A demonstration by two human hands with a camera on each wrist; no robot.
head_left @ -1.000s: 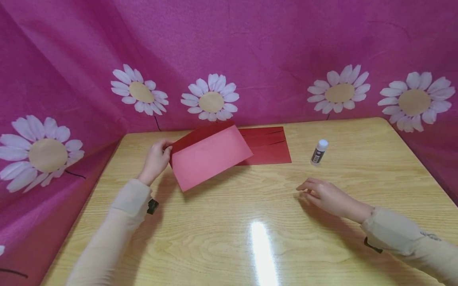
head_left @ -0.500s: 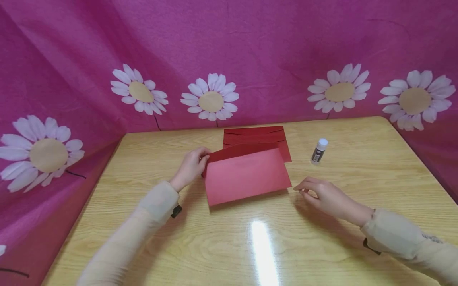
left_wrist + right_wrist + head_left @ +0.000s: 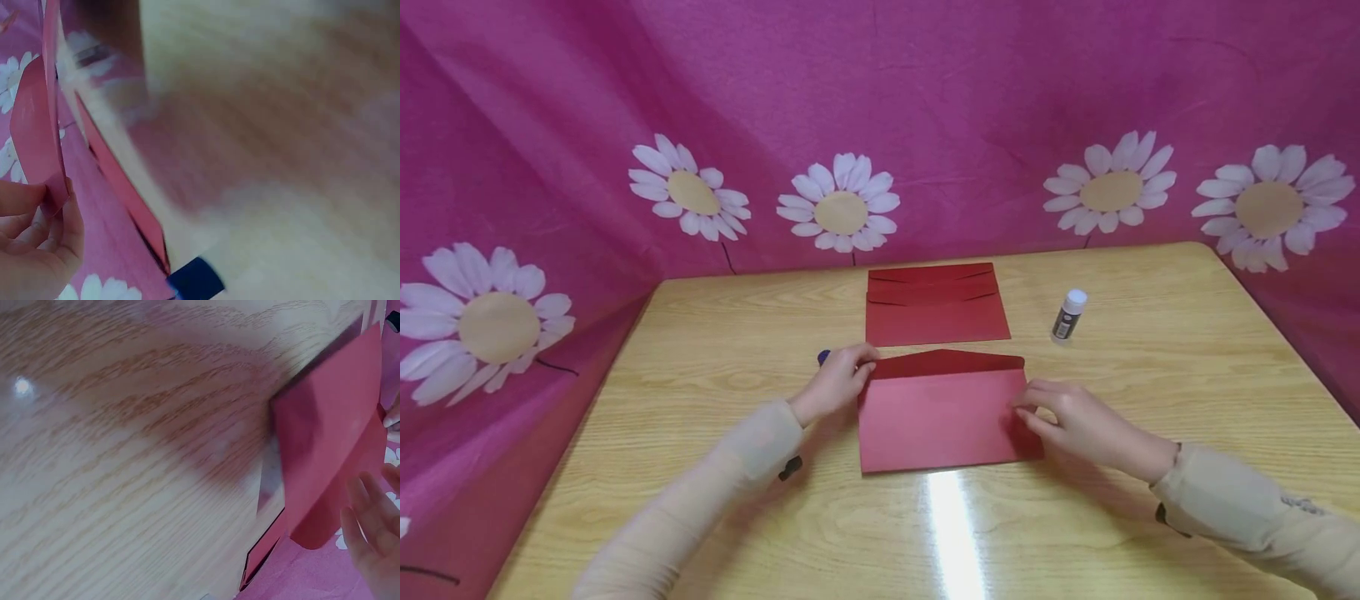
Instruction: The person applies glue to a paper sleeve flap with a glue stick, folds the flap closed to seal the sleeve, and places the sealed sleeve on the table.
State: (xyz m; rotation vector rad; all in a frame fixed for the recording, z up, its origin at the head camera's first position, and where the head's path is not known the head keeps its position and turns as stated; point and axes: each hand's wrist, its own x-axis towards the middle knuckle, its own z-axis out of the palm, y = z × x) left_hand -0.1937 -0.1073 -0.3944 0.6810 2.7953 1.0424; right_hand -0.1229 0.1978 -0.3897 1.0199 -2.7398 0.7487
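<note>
A red envelope (image 3: pixel 943 421) with its pointed flap raised on the far side is in the middle of the head view. My left hand (image 3: pixel 837 382) pinches its upper left corner. The left wrist view shows the thumb and fingers of the left hand (image 3: pixel 37 240) on that flap corner. My right hand (image 3: pixel 1075 423) is at the envelope's right edge, its fingertips overlapping the paper. In the right wrist view, the right hand (image 3: pixel 375 540) has loosely extended fingers beside the envelope (image 3: pixel 334 431), and nothing is gripped in them.
Two red envelopes (image 3: pixel 936 321) lie overlapped at the table's back. A glue stick (image 3: pixel 1069 317) with a white cap stands to their right. Behind my left hand shows a dark blue object (image 3: pixel 824 357), mostly hidden. A pink flowered cloth (image 3: pixel 955 125) hangs beyond the wooden table (image 3: pixel 737 333).
My left hand has brought the envelope right and nearer, away from the two at the back, and it has levelled out. The right hand has barely moved; the envelope's edge now reaches it.
</note>
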